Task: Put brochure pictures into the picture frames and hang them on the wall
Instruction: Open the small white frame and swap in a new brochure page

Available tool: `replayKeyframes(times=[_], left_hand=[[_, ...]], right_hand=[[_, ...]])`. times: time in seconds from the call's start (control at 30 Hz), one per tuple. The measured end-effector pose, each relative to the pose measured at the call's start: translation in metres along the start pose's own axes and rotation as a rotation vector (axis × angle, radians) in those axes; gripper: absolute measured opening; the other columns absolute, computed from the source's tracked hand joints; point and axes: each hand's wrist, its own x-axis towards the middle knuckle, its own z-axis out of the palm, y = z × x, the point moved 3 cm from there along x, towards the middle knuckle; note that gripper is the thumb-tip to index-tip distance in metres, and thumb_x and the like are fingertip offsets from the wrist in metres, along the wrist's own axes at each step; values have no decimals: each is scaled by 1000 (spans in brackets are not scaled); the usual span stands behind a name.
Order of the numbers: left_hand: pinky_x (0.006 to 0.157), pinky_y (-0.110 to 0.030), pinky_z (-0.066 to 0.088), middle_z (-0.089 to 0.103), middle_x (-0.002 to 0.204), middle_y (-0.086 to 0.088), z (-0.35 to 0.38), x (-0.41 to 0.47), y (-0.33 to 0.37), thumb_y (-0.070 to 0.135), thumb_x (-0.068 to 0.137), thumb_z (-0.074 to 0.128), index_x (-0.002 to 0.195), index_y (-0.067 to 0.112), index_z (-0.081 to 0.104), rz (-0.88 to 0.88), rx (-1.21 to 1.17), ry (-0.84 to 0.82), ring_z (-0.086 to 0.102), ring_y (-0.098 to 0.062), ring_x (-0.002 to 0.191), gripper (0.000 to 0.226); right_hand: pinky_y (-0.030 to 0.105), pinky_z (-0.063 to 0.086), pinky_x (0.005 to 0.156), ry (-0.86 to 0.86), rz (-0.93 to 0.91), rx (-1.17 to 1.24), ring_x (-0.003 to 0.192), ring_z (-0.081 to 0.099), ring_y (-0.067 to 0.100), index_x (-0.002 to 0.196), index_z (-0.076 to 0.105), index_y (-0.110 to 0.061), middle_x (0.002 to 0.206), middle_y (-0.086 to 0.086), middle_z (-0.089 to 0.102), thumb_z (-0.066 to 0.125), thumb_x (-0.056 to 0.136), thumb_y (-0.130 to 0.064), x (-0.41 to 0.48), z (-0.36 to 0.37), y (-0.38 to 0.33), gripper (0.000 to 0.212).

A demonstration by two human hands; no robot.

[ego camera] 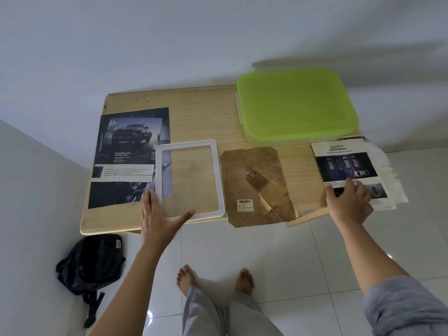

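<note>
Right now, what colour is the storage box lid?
Translucent lime green lid, seen in the head view.

Dim, cool, even light, with soft shadows on the far wall [218,44] upper right, faint glare on the near floor tiles [303,251], wide-angle bending at the edges, slight softness overall.

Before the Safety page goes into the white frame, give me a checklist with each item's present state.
1. White frame lies flat on the table, opening empty, wood showing through: ok.
2. Brown backing board is off the frame and lies beside it, stand side up: ok.
3. Left hand steadies the frame's near left corner: ok.
4. Right hand rests on the Safety brochure page; whether it has a grip on it: cannot tell.
5. Page overhangs the table's right edge: not ok.
6. Frame overlaps the truck brochure at its left side: not ok.
</note>
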Motion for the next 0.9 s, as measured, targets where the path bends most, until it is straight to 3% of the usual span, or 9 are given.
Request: replayKeyframes(times=[0.13, 0.37, 0.9], left_hand=[[117, -47, 11, -9, 156, 4, 0, 0, 1, 79, 54, 58, 148, 16, -7, -5, -1, 1, -6, -23, 144, 130], [117, -47, 10, -10, 156, 3, 0, 0, -1, 78, 55, 59, 148, 16, -8, -5, 1, 3, -6, -23, 144, 130], [116, -47, 14, -8, 156, 1, -5, 0, 0, 76, 61, 57, 148, 15, -6, 21, 19, 1, -3, -24, 144, 124]], right_hand=[[56, 24, 107, -54, -1, -54, 136, 21, 38, 140, 27, -6, 148, 18, 25, 44, 91, -48, 2, 6, -1, 67], [54, 34, 102, 38, 4, 29, 126, 33, 40, 129, 40, -2, 134, 24, 38, 53, 89, -37, -3, 7, -9, 55], [52, 29, 108, 2, 6, 101, 133, 28, 37, 136, 34, 2, 142, 23, 34, 51, 90, -23, -7, -3, -32, 56]])
